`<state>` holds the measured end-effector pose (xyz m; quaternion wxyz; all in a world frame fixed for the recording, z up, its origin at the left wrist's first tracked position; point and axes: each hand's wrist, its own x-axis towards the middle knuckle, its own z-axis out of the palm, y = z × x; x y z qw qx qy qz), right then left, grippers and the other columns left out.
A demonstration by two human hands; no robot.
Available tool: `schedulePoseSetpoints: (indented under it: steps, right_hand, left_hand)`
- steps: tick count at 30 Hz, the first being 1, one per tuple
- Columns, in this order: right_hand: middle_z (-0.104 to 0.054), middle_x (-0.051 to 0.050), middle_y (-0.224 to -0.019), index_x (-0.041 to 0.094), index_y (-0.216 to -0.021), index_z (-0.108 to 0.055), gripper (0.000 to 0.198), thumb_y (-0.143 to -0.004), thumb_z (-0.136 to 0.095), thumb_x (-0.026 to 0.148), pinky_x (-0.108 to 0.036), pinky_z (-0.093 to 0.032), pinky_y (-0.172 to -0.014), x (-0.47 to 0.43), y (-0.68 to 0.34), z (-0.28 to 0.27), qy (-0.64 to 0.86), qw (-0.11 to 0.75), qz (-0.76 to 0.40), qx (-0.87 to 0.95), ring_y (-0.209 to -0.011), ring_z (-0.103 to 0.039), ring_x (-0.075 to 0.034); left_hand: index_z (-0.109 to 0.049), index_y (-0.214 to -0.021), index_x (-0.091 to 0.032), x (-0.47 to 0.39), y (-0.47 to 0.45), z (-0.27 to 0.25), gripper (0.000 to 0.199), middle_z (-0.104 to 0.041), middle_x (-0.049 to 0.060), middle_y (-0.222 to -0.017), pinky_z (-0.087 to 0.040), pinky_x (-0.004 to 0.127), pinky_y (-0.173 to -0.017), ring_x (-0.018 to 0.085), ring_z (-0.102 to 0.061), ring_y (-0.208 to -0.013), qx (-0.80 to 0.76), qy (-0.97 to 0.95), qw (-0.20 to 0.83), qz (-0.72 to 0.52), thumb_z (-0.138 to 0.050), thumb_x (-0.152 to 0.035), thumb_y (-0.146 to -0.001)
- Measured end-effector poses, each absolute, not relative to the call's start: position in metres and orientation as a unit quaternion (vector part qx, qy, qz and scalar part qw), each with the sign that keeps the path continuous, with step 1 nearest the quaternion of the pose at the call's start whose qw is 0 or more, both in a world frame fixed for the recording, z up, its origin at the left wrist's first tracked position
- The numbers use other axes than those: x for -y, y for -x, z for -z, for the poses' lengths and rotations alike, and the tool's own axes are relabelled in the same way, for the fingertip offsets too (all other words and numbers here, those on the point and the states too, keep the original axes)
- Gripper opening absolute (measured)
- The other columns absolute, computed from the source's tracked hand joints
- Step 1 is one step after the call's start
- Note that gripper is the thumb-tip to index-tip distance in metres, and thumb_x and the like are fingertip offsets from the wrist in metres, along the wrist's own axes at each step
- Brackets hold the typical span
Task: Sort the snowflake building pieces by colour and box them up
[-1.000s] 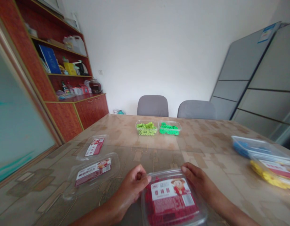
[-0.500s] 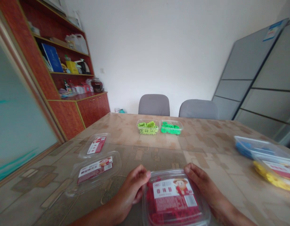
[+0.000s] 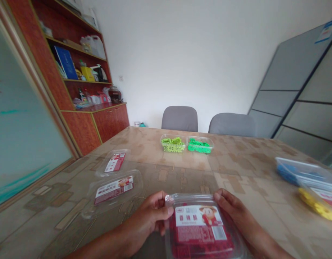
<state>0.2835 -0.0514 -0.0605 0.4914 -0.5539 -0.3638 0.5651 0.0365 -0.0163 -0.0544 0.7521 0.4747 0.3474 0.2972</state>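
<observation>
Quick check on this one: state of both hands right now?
Left hand: closed on the lidded container, at its far left corner.
Right hand: holding the same container, at its far right corner.

A plain white wall (image 3: 187,54), softly lit, fills the upper middle of the frame. Reddish wooden shelving (image 3: 54,79) with gold-coloured edging stands at upper left, beside a frosted panel (image 3: 17,140) marked with teal streaks. Two grey chairs (image 3: 180,118) show at centre behind the brown patterned table (image 3: 241,172). A grey cabinet (image 3: 287,68) with dark lines rises at right.
</observation>
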Motion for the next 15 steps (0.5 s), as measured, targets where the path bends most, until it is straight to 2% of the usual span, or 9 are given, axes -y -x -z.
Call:
schedulePoseSetpoints:
  steps: [3, 7, 11, 15]
  right_hand:
    - [-0.061, 0.004, -0.057, 0.021, -0.072, -0.048, 0.041, -0.069, -0.070, 0.055, -0.023, -0.042, -0.049, 0.0524, -0.2873, 0.0631, 0.536, 0.492, -0.591, 0.348, -0.050, -0.057, -0.013]
    - [-0.062, 0.004, -0.058, 0.021, -0.072, -0.050, 0.041, -0.069, -0.071, 0.056, -0.022, -0.041, -0.048, 0.0521, -0.2921, 0.0665, 0.543, 0.482, -0.594, 0.347, -0.049, -0.056, -0.012]
    - [-0.058, 0.006, -0.055, 0.020, -0.072, -0.050, 0.040, -0.071, -0.069, 0.056, -0.020, -0.038, -0.045, 0.0512, -0.2932, 0.0696, 0.533, 0.487, -0.580, 0.378, -0.046, -0.051, -0.010]
    - [-0.058, 0.005, -0.056, 0.021, -0.072, -0.049, 0.042, -0.071, -0.069, 0.057, -0.021, -0.039, -0.046, 0.0500, -0.2928, 0.0710, 0.538, 0.490, -0.565, 0.389, -0.046, -0.051, -0.010]
  left_hand:
    - [-0.051, -0.080, -0.016, 0.0169, -0.0400, 0.0559, 0.041, -0.054, -0.003, -0.068, -0.031, 0.018, -0.046, 0.006, -0.045, -0.052, -0.351, -0.434, 0.770, -0.309, -0.080, -0.039, -0.063]
    - [-0.050, -0.081, -0.017, 0.0167, -0.0410, 0.0584, 0.043, -0.054, -0.003, -0.070, -0.030, 0.018, -0.047, 0.008, -0.048, -0.056, -0.359, -0.409, 0.782, -0.304, -0.082, -0.038, -0.060]
    - [-0.049, -0.083, -0.018, 0.0145, -0.0350, 0.0551, 0.038, -0.054, -0.003, -0.072, -0.034, 0.018, -0.048, 0.008, -0.049, -0.057, -0.357, -0.463, 0.762, -0.280, -0.076, -0.041, -0.070]
    - [-0.049, -0.080, -0.018, 0.0107, -0.0317, 0.0511, 0.037, -0.053, -0.003, -0.067, -0.037, 0.017, -0.046, 0.009, -0.049, -0.056, -0.376, -0.497, 0.739, -0.256, -0.058, -0.053, -0.083]
